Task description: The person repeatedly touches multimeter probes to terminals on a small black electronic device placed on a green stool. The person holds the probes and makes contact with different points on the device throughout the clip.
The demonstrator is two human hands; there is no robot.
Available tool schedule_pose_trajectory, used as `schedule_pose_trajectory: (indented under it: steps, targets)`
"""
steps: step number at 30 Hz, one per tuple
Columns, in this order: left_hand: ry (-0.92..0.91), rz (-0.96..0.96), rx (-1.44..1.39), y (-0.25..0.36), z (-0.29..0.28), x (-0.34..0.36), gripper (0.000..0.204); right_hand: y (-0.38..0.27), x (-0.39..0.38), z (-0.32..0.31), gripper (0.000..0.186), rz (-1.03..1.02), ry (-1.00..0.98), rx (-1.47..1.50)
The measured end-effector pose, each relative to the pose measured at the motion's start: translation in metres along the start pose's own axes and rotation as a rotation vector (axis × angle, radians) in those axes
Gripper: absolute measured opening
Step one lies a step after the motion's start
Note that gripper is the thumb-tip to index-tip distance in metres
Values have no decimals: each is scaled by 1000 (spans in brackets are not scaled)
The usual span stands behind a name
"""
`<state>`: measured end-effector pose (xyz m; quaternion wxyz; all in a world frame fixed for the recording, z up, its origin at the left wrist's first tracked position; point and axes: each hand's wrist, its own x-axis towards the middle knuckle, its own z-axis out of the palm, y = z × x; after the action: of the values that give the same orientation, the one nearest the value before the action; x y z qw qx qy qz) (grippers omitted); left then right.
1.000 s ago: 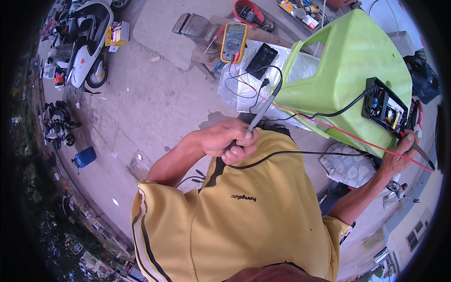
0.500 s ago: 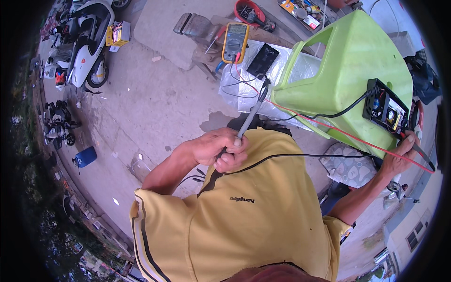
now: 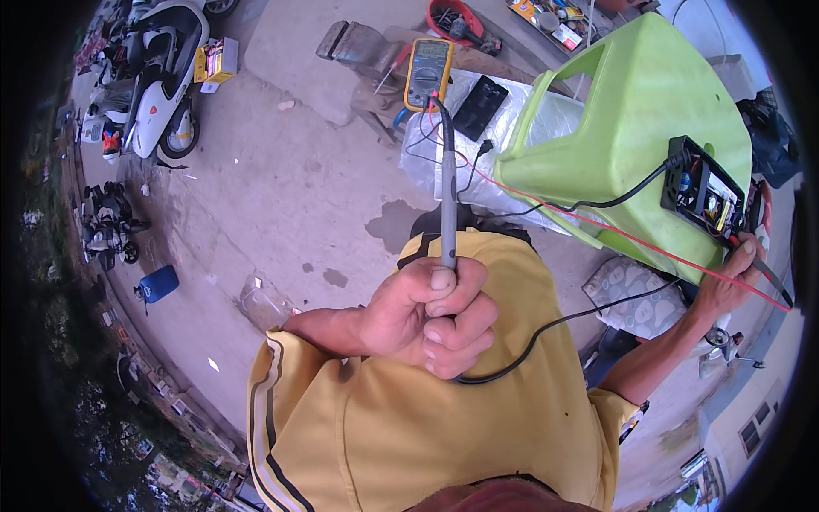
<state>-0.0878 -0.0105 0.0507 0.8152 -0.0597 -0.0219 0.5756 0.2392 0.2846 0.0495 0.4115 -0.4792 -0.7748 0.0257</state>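
Yellow fabric forms the wearer's shirt, nearest to the viewpoint. In front of it, the left hand is closed in a fist around a grey test probe. The probe projects from the top of the fist, with its black end section bent toward the multimeter. The lower part of the probe is hidden by the fingers. A black cable leaves the lower side of the fist and runs right, across a grey patterned cushion.

At the right, the right hand grips a second probe between thumb and fingers. Its red end is directed at the lower corner of an open black box; contact cannot be determined. The box contains electronic parts and rests tilted on a green plastic stool. A thick black cord enters the box at its upper left. A red lead extends from the multimeter, past the stool, to the second probe.

Beyond the left fist, the yellow-cased multimeter lies beside a flat black panel on silver sheeting. Farther out are a red bowl, a blue container and a white scooter with a yellow box beside it.
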Motion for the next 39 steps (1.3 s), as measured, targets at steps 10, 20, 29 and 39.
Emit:
schedule_pose_trajectory:
  steps: [10,20,29,39]
  targets:
    - [-25,-118,-44,0,-4,-3,32,-6,0,3,32,-23,35,-6]
    - [-52,114,146,4,9,-2,32,2,-3,1,30,22,18,33]
    - [43,900,543,56,-19,63,30,-3,-1,3,28,-3,25,91]
    - [138,935,717,54,-18,91,27,-21,-6,3,30,59,67,95]
